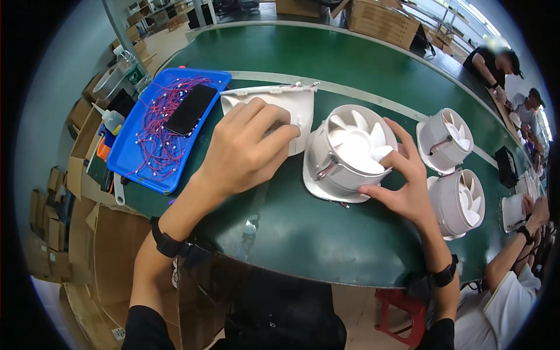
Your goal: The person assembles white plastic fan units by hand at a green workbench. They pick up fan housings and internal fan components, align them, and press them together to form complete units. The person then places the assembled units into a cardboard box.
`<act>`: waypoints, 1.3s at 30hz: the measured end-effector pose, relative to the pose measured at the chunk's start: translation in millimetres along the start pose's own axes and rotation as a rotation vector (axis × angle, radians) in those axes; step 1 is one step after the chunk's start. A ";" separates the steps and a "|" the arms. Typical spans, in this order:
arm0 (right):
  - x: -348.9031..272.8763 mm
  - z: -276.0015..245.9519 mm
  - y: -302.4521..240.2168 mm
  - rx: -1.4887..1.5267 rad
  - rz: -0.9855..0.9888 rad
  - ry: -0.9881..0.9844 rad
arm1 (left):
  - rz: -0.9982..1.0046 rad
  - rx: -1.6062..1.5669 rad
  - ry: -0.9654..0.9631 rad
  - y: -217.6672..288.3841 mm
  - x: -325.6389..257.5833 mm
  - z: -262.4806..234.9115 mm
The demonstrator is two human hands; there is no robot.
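My right hand (402,186) grips the side of a round white fan housing (347,151) with white blades, lying tilted on the green table (303,227). My left hand (245,149) rests flat on a white plastic cover plate (300,108) just left of the fan. Thin red wire shows on the fan's side.
A blue tray (131,157) with several red wires and a black phone (189,109) sits at the left. Two more white fans (446,139) (464,201) stand to the right. A co-worker's arm (513,251) holds another white part at the right edge. Cardboard boxes (379,20) stand beyond the table.
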State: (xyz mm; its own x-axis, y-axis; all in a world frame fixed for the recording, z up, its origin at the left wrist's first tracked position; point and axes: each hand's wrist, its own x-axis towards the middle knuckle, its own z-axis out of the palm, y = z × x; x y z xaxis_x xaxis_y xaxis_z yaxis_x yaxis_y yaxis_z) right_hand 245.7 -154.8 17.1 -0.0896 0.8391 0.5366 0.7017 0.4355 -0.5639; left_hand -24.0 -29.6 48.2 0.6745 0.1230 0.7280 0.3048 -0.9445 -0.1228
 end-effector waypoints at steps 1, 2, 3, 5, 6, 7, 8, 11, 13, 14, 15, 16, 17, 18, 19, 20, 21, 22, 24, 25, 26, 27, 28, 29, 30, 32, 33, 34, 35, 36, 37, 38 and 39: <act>-2.5 -1.3 3.4 0.060 0.012 0.015 | -0.013 0.005 -0.034 -0.3 -1.4 1.6; -3.6 -0.4 6.1 0.162 0.026 0.052 | -0.015 -0.018 -0.035 -0.4 -5.4 4.2; -4.4 -0.4 8.7 0.257 0.041 0.090 | -0.016 -0.045 -0.031 -1.2 -11.5 8.3; -7.2 1.9 14.4 0.497 0.108 0.179 | 0.002 -0.043 -0.001 -6.1 -14.2 10.8; -9.6 4.1 18.5 0.645 0.155 0.234 | 0.011 -0.013 0.024 -8.1 -12.6 8.3; -14.5 5.6 17.6 0.827 0.320 0.272 | -0.028 0.040 0.002 -10.0 -10.3 5.8; -19.2 5.5 18.6 1.008 0.487 0.311 | -0.076 0.055 -0.052 -13.2 -4.8 5.2; -19.3 6.0 16.3 1.080 0.568 0.301 | -0.182 0.063 -0.098 -42.3 16.5 13.3; -15.5 8.4 11.0 1.142 0.557 0.322 | -0.179 0.077 -0.163 -71.1 15.6 26.2; -18.4 8.1 13.0 1.109 0.515 0.292 | -0.190 0.082 -0.137 -75.4 14.2 31.8; -21.7 8.6 17.7 1.074 0.477 0.269 | -0.196 0.081 -0.111 -78.6 15.1 41.7; -23.5 7.9 19.9 1.038 0.438 0.247 | -0.202 0.080 -0.086 -80.6 15.8 48.9; -24.1 5.7 19.7 1.043 0.408 0.249 | -0.229 0.120 -0.058 -77.4 10.6 52.1; -18.4 7.6 13.0 0.918 0.302 0.265 | -0.216 0.164 -0.064 -74.1 4.7 46.8; -14.5 7.1 6.9 0.772 0.210 0.284 | -0.204 0.187 -0.062 -70.7 -1.9 48.0; -13.1 7.8 4.3 0.693 0.183 0.296 | -0.192 0.211 -0.060 -67.1 -7.5 48.0; -12.7 7.2 1.9 0.615 0.158 0.314 | -0.166 0.214 -0.059 -61.1 -9.5 45.8; -12.6 3.8 2.6 0.458 0.065 0.280 | -0.171 0.211 -0.077 -53.6 -13.5 43.4; -10.8 -0.8 3.6 0.152 -0.117 0.207 | -0.179 0.211 -0.122 -38.7 -22.5 36.9; -10.9 2.1 1.3 0.133 -0.101 0.201 | -0.190 0.237 -0.106 -31.3 -20.7 34.1; -10.4 2.7 0.4 0.118 -0.116 0.200 | -0.197 0.185 -0.061 -28.6 -19.1 32.5; -7.8 3.0 -0.5 0.105 -0.135 0.193 | -0.210 0.138 -0.016 -26.1 -18.1 29.1; -6.9 4.0 -1.6 0.091 -0.154 0.187 | -0.223 0.090 0.030 -22.5 -15.3 24.9; -7.8 6.2 -2.9 0.106 -0.162 0.200 | -0.205 -0.134 -0.015 -14.3 -13.1 18.8; -8.2 7.9 -2.6 0.119 -0.154 0.189 | -0.197 -0.408 -0.082 -6.3 -9.1 17.3; -10.1 3.5 1.4 0.116 -0.138 0.162 | -0.221 -0.652 -0.264 20.0 3.4 28.9; -12.8 3.5 2.7 0.226 -0.029 0.194 | -0.246 -0.691 -0.324 30.8 10.5 38.3; -14.7 3.9 0.9 0.337 0.076 0.225 | -0.325 -0.763 -0.308 32.2 17.3 46.4; -15.9 3.8 0.6 0.447 0.183 0.257 | -0.371 -0.837 -0.285 31.1 24.2 53.7; -15.6 -1.4 5.8 0.475 0.205 0.273 | -0.415 -0.911 -0.265 30.6 30.5 58.8; -11.8 -0.5 8.1 0.550 0.213 0.347 | -0.480 -0.990 -0.207 29.5 26.9 66.9; -8.6 0.9 10.0 0.626 0.221 0.421 | -0.545 -1.067 -0.147 27.3 18.3 78.9; -9.1 -3.0 14.4 0.636 0.268 0.393 | -0.601 -1.166 -0.082 29.2 21.0 87.7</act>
State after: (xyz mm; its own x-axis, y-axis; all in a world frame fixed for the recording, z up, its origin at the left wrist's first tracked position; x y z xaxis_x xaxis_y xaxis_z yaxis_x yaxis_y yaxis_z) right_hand 258.8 -157.1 6.0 0.3647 0.8168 0.4470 0.1150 0.4369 -0.8921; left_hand 58.0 -27.9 0.7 0.6893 0.5926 0.4168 -0.1588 -0.4377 0.8850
